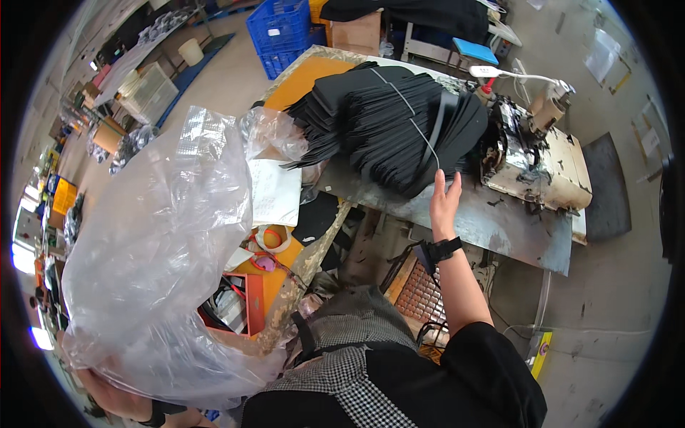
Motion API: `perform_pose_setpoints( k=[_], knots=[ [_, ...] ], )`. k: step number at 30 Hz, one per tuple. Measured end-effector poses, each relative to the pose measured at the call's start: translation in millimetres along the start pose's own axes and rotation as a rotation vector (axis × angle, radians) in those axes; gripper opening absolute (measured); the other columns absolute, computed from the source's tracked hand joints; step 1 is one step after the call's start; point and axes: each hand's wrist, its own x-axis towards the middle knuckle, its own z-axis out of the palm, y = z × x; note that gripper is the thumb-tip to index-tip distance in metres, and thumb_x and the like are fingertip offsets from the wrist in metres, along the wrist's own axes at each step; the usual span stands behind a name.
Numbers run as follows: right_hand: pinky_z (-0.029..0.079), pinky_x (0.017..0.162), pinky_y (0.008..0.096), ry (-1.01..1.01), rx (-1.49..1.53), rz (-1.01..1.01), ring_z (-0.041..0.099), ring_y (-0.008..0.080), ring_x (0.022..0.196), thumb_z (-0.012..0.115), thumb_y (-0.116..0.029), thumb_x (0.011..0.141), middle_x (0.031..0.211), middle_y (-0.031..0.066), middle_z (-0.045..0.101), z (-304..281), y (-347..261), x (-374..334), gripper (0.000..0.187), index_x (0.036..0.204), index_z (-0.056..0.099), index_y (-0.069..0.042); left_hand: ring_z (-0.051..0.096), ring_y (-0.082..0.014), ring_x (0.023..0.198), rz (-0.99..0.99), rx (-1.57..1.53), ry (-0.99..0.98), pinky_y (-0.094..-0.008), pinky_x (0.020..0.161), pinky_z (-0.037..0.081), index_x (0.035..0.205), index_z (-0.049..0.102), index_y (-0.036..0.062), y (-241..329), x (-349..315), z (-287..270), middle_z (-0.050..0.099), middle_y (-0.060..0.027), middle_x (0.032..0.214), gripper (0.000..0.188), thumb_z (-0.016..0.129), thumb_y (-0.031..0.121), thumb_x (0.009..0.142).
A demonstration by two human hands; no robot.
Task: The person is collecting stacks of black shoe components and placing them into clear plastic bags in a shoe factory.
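A large clear plastic bag [164, 242], puffed out, fills the left side. My left hand [110, 394] is at its lower end, closed on the plastic, with some fingers hidden behind it. On the metal worktop lies a big stack of thin black cut pieces [378, 121], bound with a light cord [412, 110]. At the near edge of that stack is my right hand [444, 203]. Its fingers are stretched out and apart, the tips at the black pieces and the cord's end, grasping nothing.
An industrial sewing machine [539, 160] with a lamp [485, 71] stands right of the stack. White paper [275, 192], a tape roll [271, 237], scissors [265, 262] and a red box of tools [239, 303] lie on the left-hand table. Blue crates [278, 32] stand behind.
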Motion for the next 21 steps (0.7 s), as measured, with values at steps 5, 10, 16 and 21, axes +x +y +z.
perform_pose_setpoints(
  k=[5, 10, 16, 21],
  knots=[
    [0.033, 0.102, 0.0404, -0.015, -0.043, -0.348, 0.041, 0.0376, 0.12, 0.063, -0.024, 0.087, 0.128, 0.0234, 0.042, -47.5, -20.4, -54.1, 0.05, 0.125, 0.043, 0.003, 0.058, -0.0236, 0.109, 0.562, 0.612, -0.007, -0.0335, 0.091, 0.047, 0.127, 0.051, 0.0016, -19.9, -3.8, 3.3, 0.057, -0.0157, 0.123, 0.04, 0.057, 0.02, 0.091],
    [0.043, 0.092, 0.0421, -0.247, -0.116, -0.518, 0.05, 0.04, 0.11, 0.068, -0.024, 0.082, 0.121, 0.0225, 0.049, -104.8, -34.0, -145.4, 0.046, 0.117, 0.051, 0.0, 0.06, -0.0268, 0.103, 0.5, 0.457, -0.177, -0.0342, 0.087, 0.049, 0.127, 0.051, -0.0004, -48.8, 9.8, 7.7, 0.059, -0.0162, 0.121, 0.043, 0.058, 0.022, 0.091],
    [0.046, 0.086, 0.0404, -0.579, -0.031, -0.269, 0.054, 0.0359, 0.102, 0.073, -0.032, 0.075, 0.116, 0.0185, 0.052, -179.5, -25.6, -267.5, 0.063, 0.123, 0.048, -0.001, 0.057, -0.0247, 0.054, 0.141, -0.664, -1.083, -0.0358, 0.044, 0.05, 0.119, 0.042, -0.0062, 10.4, -31.3, 56.7, 0.057, -0.0163, 0.077, 0.039, 0.046, 0.026, 0.096],
    [0.046, 0.086, 0.0414, -0.602, -0.126, -0.402, 0.054, 0.0341, 0.102, 0.075, -0.032, 0.071, 0.12, 0.0176, 0.05, -224.1, -37.1, -321.8, 0.072, 0.129, 0.043, -0.004, 0.058, -0.0267, 0.059, -0.213, -1.023, -1.216, -0.039, 0.044, 0.05, 0.115, 0.042, -0.0063, 50.5, -92.1, 87.4, 0.056, -0.0198, 0.079, 0.039, 0.047, 0.027, 0.096]
  ],
)
